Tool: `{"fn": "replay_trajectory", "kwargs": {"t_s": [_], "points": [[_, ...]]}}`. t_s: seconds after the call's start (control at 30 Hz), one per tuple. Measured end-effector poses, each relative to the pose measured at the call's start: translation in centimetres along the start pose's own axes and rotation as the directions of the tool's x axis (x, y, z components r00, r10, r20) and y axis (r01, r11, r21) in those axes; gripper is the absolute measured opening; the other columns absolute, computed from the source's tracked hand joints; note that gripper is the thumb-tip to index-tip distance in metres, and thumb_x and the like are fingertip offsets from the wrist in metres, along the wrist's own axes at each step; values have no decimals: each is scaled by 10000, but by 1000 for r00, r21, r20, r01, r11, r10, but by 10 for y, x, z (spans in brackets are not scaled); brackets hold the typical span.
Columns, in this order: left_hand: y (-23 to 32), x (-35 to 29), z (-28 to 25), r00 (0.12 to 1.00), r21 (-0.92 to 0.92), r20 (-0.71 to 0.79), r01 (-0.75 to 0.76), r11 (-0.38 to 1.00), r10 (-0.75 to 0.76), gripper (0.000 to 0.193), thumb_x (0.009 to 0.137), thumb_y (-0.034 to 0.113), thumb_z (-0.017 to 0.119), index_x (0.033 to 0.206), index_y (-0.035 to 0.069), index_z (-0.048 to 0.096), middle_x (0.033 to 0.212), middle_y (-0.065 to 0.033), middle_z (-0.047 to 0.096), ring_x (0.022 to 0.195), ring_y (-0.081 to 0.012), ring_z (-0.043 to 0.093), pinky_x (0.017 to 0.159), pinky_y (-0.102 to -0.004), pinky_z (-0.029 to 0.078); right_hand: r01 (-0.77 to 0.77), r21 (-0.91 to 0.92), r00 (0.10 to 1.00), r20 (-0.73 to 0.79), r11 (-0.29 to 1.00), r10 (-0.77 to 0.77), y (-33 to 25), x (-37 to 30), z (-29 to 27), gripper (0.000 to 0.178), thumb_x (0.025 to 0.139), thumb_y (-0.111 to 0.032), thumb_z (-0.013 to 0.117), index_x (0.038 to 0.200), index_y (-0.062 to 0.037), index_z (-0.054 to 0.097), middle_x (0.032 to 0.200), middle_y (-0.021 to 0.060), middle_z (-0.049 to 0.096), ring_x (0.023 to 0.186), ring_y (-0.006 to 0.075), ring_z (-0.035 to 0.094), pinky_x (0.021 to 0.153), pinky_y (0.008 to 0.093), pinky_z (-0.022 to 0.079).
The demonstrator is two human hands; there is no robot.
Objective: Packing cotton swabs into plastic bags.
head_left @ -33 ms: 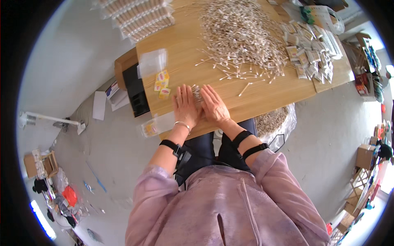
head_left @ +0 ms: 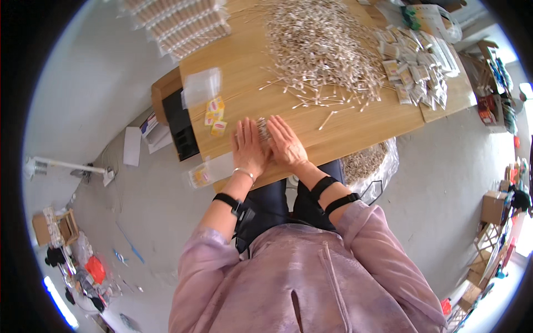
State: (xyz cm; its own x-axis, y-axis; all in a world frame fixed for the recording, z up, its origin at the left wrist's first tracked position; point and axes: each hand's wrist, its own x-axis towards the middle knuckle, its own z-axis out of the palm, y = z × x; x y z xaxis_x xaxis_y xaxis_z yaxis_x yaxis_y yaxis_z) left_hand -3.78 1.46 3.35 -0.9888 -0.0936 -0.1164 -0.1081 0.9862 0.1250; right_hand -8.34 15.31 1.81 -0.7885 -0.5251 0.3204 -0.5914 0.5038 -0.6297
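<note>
Left hand: our left hand [head_left: 248,149] lies flat on the worktop [head_left: 355,125], fingers [head_left: 242,129] stretched out and close together, palm down; it closes on nothing that we can see

Right hand: our right hand [head_left: 286,145] lies flat just beside the left, fingers [head_left: 276,126] extended and angled slightly toward the left hand; we cannot tell whether anything is pinned under the palm

Bundle of swabs: a small bundle of cotton swabs [head_left: 262,129] sits between our two sets of fingers, touching both, squeezed from either side

Long axis: the bundle seems to run away from us, roughly in line with the fingers, though it is too small to be sure

Nearer hand: both hands are equally near, one flank each

Beyond the fingertips: the big loose heap of swabs [head_left: 322,47] spreads well ahead, with a few stray swabs [head_left: 327,117] ahead and right of the right fingers

Left of the left fingers: small yellow packets [head_left: 215,116] and a clear plastic bag [head_left: 201,86]

Far right of the fingers: a pile of filled packets [head_left: 416,69]

Hidden: the near end of the bundle is covered by our hands, so we cannot see how many swabs it has; the rim of the view bends the worktop edge
</note>
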Motion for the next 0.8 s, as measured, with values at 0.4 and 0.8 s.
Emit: {"fn": "replay_trajectory", "kwargs": {"t_s": [0.4, 0.8], "points": [[-20, -32, 19, 906, -323, -403, -271, 907, 128, 622, 943, 210, 523, 1438, -66, 265, 1493, -236, 276, 1412, -389, 234, 1152, -484, 223, -7, 57, 999, -43, 998, 9, -2, 3, 5, 479, 905, -141, 527, 1337, 50, 447, 1421, 221, 438, 1366, 360, 360, 1137, 428, 297], [-17, -28, 34, 849, -909, -348, -200, 367, -398, 540, 1036, 288, 372, 1460, -33, 282, 1506, -212, 322, 1407, -307, 306, 1150, -388, 251, 181, -348, 973, 199, 920, -116, -35, -9, 23, 714, 910, -458, 515, 1453, -29, 338, 1547, 179, 252, 1451, 319, 204, 1181, 467, 140]]}}
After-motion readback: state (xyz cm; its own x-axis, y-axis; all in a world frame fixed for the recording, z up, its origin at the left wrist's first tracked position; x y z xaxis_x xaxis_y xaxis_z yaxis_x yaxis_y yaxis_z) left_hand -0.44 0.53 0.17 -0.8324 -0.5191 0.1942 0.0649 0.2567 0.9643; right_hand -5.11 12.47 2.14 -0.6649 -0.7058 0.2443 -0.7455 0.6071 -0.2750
